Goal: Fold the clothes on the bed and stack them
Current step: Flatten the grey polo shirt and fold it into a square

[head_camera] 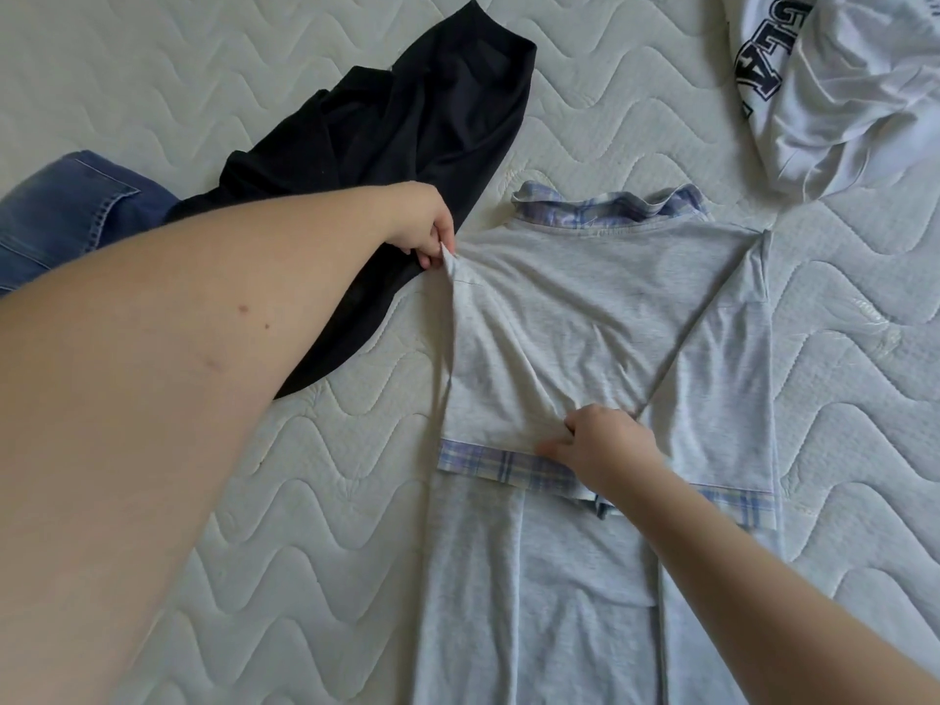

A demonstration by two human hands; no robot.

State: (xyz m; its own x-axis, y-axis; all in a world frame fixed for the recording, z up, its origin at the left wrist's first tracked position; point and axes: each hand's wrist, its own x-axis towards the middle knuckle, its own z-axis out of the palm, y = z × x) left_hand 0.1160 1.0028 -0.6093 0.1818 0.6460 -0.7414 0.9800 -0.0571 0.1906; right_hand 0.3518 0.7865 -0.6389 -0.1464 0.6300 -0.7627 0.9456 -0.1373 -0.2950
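A light grey shirt (585, 318) with a plaid collar and plaid sleeve cuffs lies flat on the quilted mattress (315, 491), its sleeves laid in over the body. My left hand (424, 223) pinches the shirt's upper left shoulder corner and lifts it a little. My right hand (605, 445) pinches the plaid cuff edge of the folded-in sleeve near the shirt's middle. A crumpled black garment (402, 145) lies to the left of the shirt, partly under my left forearm.
Blue jeans (66, 211) lie at the left edge, partly under the black garment. A crumpled white garment with dark lettering (834, 78) sits at the top right corner. Bare mattress shows on both sides of the grey shirt.
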